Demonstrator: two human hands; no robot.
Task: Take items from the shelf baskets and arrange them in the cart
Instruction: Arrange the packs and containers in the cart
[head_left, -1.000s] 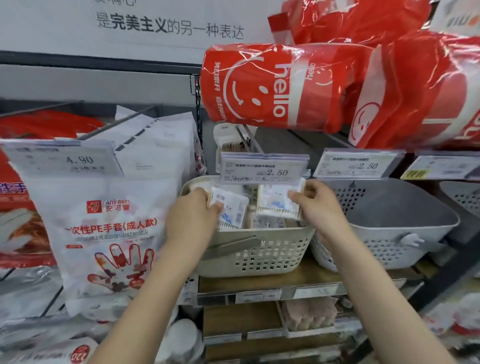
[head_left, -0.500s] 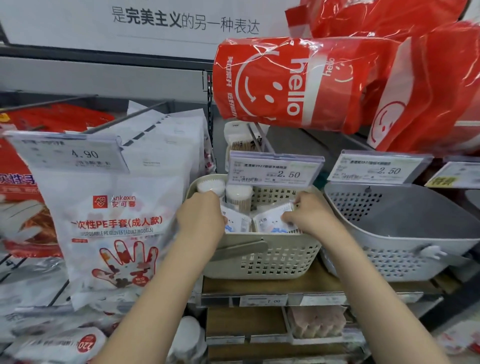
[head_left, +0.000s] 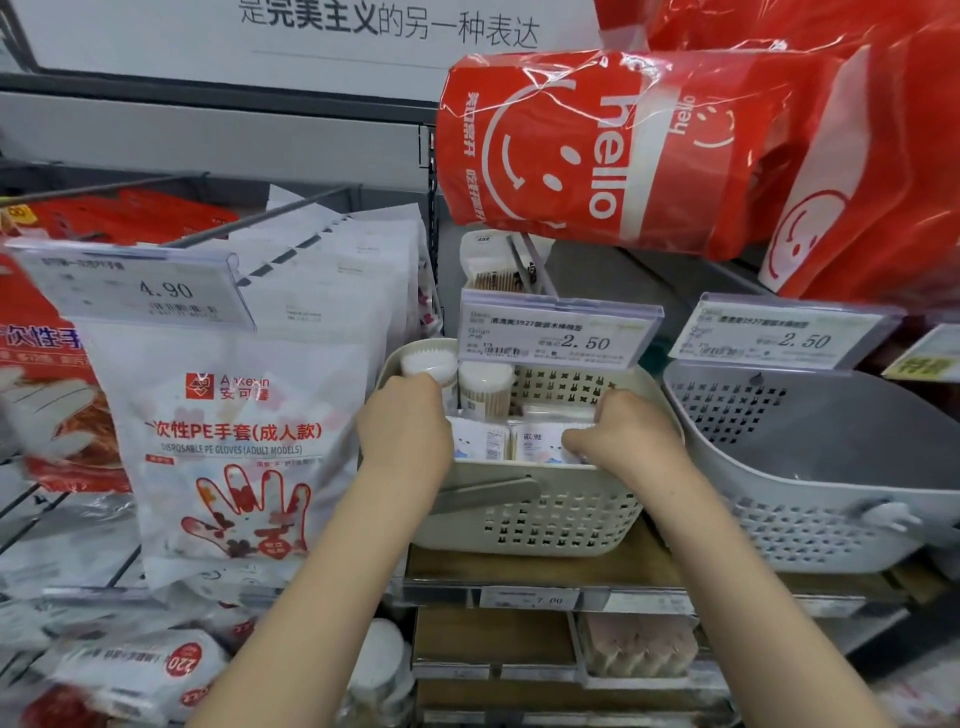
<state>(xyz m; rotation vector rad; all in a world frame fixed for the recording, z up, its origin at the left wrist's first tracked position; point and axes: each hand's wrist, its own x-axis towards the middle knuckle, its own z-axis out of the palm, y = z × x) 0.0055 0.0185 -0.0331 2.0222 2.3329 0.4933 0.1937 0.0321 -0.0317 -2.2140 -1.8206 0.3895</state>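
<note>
A cream perforated basket (head_left: 545, 514) stands on the wooden shelf, holding small white cotton-swab packets and round tubs. My left hand (head_left: 402, 428) reaches into its left side, fingers curled down over a white packet (head_left: 480, 441). My right hand (head_left: 626, 436) is in the right side, fingers curled on another white packet (head_left: 540, 444). Both packets sit low inside the basket. Two round tubs (head_left: 480, 387) stand at the back. No cart is in view.
A grey perforated basket (head_left: 810, 493) stands to the right. Red "hello" bags (head_left: 597, 150) hang overhead. White glove packs (head_left: 234, 431) hang at left. Price tags (head_left: 556, 335) jut out above the cream basket's rim. Lower shelves hold more packs.
Both hands have gone down into the cream basket with the packets, which were held up above its rim a second ago. The view has shifted slightly.
</note>
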